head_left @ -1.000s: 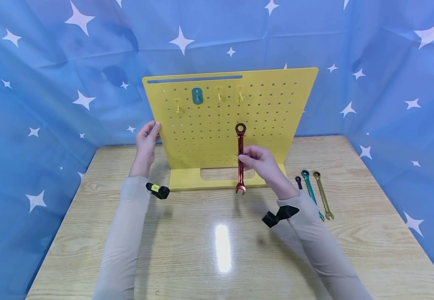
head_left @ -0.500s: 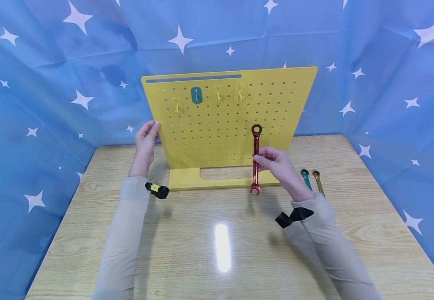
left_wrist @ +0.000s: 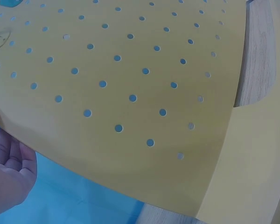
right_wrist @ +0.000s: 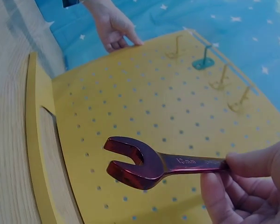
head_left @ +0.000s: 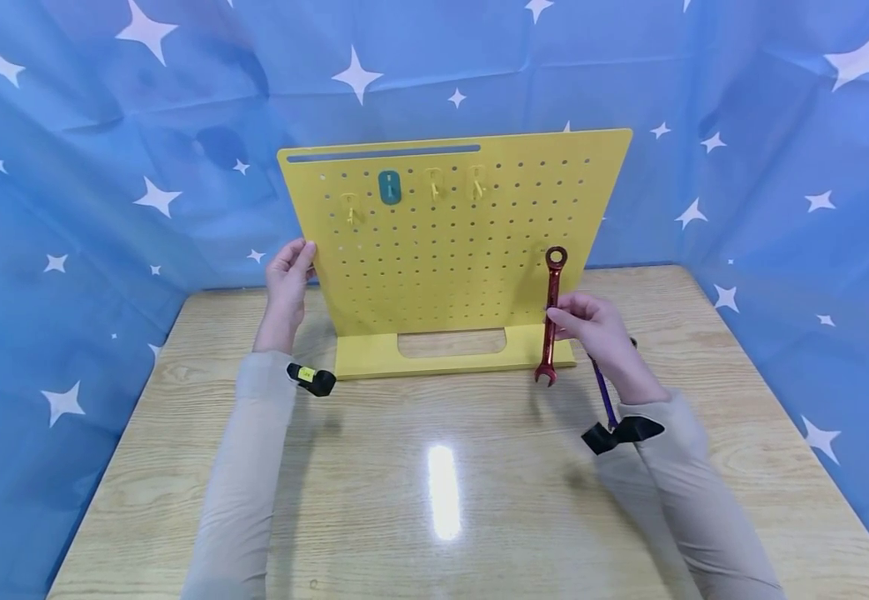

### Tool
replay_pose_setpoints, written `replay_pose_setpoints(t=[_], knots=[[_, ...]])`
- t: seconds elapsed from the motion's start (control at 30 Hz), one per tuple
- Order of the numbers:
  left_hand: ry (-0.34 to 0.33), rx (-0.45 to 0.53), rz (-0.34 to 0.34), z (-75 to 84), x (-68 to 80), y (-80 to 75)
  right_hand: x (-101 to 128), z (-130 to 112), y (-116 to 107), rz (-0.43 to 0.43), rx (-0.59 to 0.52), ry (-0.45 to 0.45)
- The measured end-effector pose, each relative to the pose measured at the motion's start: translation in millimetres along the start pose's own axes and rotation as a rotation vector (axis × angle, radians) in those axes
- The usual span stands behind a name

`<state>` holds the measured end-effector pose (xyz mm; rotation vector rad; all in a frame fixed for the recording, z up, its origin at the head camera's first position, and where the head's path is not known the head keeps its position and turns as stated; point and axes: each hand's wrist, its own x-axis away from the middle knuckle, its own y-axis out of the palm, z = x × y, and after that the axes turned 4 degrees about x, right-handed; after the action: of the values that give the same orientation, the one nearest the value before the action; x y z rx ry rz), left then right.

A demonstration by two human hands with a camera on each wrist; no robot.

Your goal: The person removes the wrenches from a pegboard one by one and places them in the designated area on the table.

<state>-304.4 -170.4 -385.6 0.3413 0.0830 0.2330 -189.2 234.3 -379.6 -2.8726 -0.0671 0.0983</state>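
Note:
A red combination wrench (head_left: 551,312) stands nearly upright in my right hand (head_left: 591,329), pinched mid-shaft between thumb and fingers. Its ring end is up and its open end down, in front of the pegboard's lower right. The right wrist view shows the wrench's open jaw (right_wrist: 140,163) close up, with "13mm" on the shaft. My left hand (head_left: 287,279) grips the left edge of the yellow pegboard (head_left: 434,275), thumb in front and fingers behind. Three yellow hooks (head_left: 435,187) and a teal hook (head_left: 389,188) sit near the board's top.
A purple wrench (head_left: 603,392) lies on the wooden table (head_left: 374,500) beside the right wrist, partly hidden by it. The board's foot (head_left: 367,357) rests on the table, with a cutout in it. A blue curtain with white stars (head_left: 179,125) hangs behind.
My right hand has moved right with the red wrench, from the board's middle to its right side. It now covers most of the wrenches on the table. The left hand stays on the edge.

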Motion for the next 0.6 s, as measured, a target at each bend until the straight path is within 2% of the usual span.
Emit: replay_pose_setpoints(t=[0.6], knots=[[-0.005,0.016,-0.001,-0.4,-1.3,-0.8,19.9,10.8,-59.2,0.103,0.025,0.039]])
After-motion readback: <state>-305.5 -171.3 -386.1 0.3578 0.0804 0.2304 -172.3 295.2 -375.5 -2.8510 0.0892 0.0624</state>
